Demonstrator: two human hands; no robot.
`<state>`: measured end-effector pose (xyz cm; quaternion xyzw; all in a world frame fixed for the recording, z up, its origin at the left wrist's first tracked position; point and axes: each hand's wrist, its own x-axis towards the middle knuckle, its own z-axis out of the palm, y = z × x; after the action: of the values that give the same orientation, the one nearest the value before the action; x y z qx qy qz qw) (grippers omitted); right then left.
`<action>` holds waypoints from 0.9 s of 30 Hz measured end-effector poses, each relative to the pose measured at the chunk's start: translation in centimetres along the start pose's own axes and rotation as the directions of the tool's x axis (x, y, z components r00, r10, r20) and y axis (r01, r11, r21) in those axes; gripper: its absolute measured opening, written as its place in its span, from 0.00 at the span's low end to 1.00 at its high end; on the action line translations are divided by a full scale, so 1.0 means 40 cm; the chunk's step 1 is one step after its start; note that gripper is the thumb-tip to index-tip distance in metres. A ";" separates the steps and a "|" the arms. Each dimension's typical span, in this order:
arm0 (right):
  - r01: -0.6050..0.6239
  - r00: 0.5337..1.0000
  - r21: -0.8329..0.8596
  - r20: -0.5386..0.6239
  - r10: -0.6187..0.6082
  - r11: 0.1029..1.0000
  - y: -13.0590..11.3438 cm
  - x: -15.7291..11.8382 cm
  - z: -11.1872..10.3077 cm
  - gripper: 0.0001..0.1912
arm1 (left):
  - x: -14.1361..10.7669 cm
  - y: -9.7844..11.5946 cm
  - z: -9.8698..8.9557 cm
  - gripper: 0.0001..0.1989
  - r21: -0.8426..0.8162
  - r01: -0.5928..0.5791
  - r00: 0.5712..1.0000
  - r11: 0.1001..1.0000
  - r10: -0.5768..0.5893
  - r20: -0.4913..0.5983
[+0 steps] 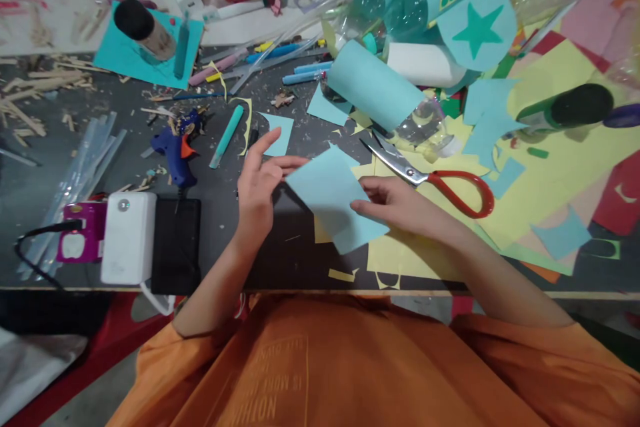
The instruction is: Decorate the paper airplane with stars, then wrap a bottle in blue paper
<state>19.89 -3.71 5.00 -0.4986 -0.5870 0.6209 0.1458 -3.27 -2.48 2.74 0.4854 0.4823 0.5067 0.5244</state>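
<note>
A light blue sheet of paper (336,197) is held tilted above the table near its front edge. My right hand (393,203) pinches its right side, thumb on top and fingers underneath. At the sheet's left corner is my left hand (260,187), fingers apart and index finger raised; the other fingertips reach the paper's edge, and I cannot tell whether they touch it. Just beyond my right hand lie scissors (435,181) with red handles, blades parted. Yellow paper (400,257) lies partly under the blue sheet.
A plastic bottle wrapped in blue paper (375,83) lies at the back. On the left are a blue glue gun (176,150), glue sticks (83,173), a white power bank (129,238) and a black box (176,247). A teal marker (227,137) lies near my left hand. Paper scraps cover the right side.
</note>
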 end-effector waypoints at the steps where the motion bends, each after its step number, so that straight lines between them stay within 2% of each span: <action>1: -0.009 0.999 -0.075 0.042 0.013 0.997 -0.006 -0.007 -0.012 0.11 | -0.002 0.010 0.000 0.21 0.053 0.028 0.999 0.998 -0.030 0.026; 3: -0.013 0.994 -0.181 0.103 0.032 0.983 -0.016 -0.019 -0.031 0.11 | -0.008 0.031 0.003 0.12 0.269 0.102 0.978 0.958 -0.146 0.150; 4: -0.004 0.993 -0.216 0.113 0.029 0.976 -0.019 -0.023 -0.038 0.11 | -0.011 0.040 0.006 0.09 0.358 0.097 0.964 0.929 -0.178 0.199; 6: 0.006 0.998 -0.255 0.058 0.009 0.967 -0.020 -0.031 -0.046 0.11 | -0.015 0.048 0.009 0.13 0.445 0.044 0.961 0.895 -0.160 0.226; 8: 0.001 0.994 -0.238 -0.102 -0.026 0.971 -0.014 -0.036 -0.047 0.11 | -0.015 0.045 0.007 0.10 0.435 0.044 0.984 0.900 -0.115 0.138; 9: 0.008 0.978 -0.201 -0.202 -0.050 0.980 -0.008 -0.037 -0.045 0.13 | -0.014 0.039 0.004 0.08 0.409 0.067 0.992 0.910 -0.104 0.069; 11: 0.070 0.923 -0.097 -0.370 -0.101 0.993 0.008 -0.035 -0.038 0.18 | -0.014 0.023 -0.003 0.06 0.339 0.133 0.991 0.931 -0.120 -0.059; 13: 0.150 0.883 -0.008 -0.449 -0.138 0.989 0.024 -0.028 -0.029 0.24 | -0.024 0.004 -0.006 0.09 0.279 0.193 0.979 0.941 -0.165 -0.122; 15: 0.191 0.869 0.023 -0.469 -0.158 0.981 0.037 -0.018 -0.021 0.23 | -0.049 -0.014 0.000 0.12 0.255 0.270 0.962 0.928 -0.250 -0.110; 18: 0.169 0.877 -0.041 -0.450 -0.169 0.985 0.042 -0.006 -0.016 0.09 | -0.105 -0.025 0.006 0.18 0.329 0.284 0.951 0.901 -0.308 0.022; 19: 0.156 0.876 -0.085 -0.448 -0.178 0.984 0.041 -0.003 -0.016 0.08 | -0.123 -0.022 -0.001 0.21 0.377 0.251 0.956 0.891 -0.289 0.048; 21: 0.143 0.863 -0.191 -0.457 -0.217 0.971 0.036 0.000 -0.021 0.12 | -0.152 -0.004 -0.037 0.18 0.474 0.176 0.980 0.862 -0.196 -0.007; 22: 0.146 0.854 -0.247 -0.457 -0.248 0.958 0.033 0.001 -0.025 0.13 | -0.161 0.010 -0.066 0.14 0.530 0.134 0.991 0.838 -0.099 -0.095; 23: 0.152 0.850 -0.299 -0.447 -0.279 0.942 0.031 0.001 -0.030 0.15 | -0.167 0.027 -0.101 0.12 0.594 0.100 0.977 0.798 0.034 -0.210; 24: 0.161 0.848 -0.342 -0.432 -0.306 0.926 0.029 0.002 -0.034 0.15 | -0.171 0.045 -0.141 0.11 0.661 0.117 0.941 0.741 0.129 -0.312; 25: 0.171 0.849 -0.372 -0.414 -0.328 0.912 0.028 0.003 -0.038 0.16 | -0.173 0.063 -0.181 0.11 0.695 0.133 0.887 0.706 0.228 -0.402; 26: 0.180 0.850 -0.390 -0.400 -0.342 0.903 0.027 0.005 -0.042 0.16 | -0.175 0.080 -0.220 0.14 0.710 0.118 0.857 0.694 0.291 -0.427; 27: 0.186 0.848 -0.400 -0.395 -0.352 0.897 0.027 0.007 -0.044 0.16 | -0.176 0.094 -0.255 0.15 0.735 0.094 0.768 0.672 0.420 -0.483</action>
<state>21.58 -2.75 4.26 -0.5598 -0.7007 0.3451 0.2767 -13.82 -9.24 5.94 0.5014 0.7363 0.4515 0.0508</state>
